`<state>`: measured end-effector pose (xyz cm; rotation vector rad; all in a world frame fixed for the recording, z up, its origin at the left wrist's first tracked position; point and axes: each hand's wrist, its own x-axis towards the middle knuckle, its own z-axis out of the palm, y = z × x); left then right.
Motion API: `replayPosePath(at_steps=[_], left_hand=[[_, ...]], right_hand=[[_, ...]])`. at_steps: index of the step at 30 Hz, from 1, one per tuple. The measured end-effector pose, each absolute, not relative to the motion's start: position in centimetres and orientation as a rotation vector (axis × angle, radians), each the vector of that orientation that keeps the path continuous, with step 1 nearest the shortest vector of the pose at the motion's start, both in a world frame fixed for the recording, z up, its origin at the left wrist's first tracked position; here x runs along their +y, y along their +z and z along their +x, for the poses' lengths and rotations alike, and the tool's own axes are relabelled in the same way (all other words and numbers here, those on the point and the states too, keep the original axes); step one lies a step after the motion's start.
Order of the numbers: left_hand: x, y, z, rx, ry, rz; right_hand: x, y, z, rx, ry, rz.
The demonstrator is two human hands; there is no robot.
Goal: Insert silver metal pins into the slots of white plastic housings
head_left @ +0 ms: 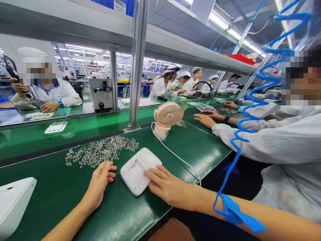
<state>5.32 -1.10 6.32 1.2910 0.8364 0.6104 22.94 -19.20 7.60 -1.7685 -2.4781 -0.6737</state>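
Observation:
A white plastic housing [135, 179] with rounded corners and a small slot lies on the green bench in front of me. My right hand [167, 189] holds its right edge, fingers laid over the top face; a blue wrist strap [232, 211] is on that arm. To the left of the housing, my left hand [100, 182] rests by the bench with loosely bent fingers, slightly apart, and nothing visible in them. Just beyond it spreads a pile of small shiny metal parts [100, 150]. The left palm is partly hidden.
A beige fan [169, 115] stands behind the housing, its white cable [179, 155] crossing the bench. Another white housing [15, 201] is at the left edge. A coiled blue cord [237, 157] hangs at right, beside a co-worker's sleeve [271, 140]. A metal post [137, 67] rises behind.

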Motion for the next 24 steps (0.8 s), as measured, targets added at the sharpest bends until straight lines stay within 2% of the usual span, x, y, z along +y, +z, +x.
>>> replayPosePath(at_steps=[3,8,11,15,18,21,24], left_hand=[[-1.3,5.4,5.1,0.765,0.706,1.678],[-1.7,4.9,4.7,0.641,0.708,2.132],[-2.3,5.1,4.7,0.660,0.745,2.302],[-3.7,5.6,4.6,0.907,0.795,2.436],[-4.6,5.7,4.1,0.858,0.929,2.581],[-4.9,5.5,3.7,0.357,1.168,2.805],[-5.1,5.1,3.5,-0.152,1.011,3.002]], right_hand=[[-20.2,6.9,21.0,-2.275,-0.522,-1.698],[-20.5,7.1,18.9,-1.515,0.404,-1.709],[-18.9,7.3,18.2,-1.216,0.727,-1.514],[-15.8,6.8,18.7,-1.049,0.771,-1.403],[-13.9,6.2,19.3,-1.076,0.700,-1.444],[-12.8,6.3,19.8,-1.182,0.562,-1.479],[-12.7,6.9,20.4,-1.303,0.364,-1.536]])
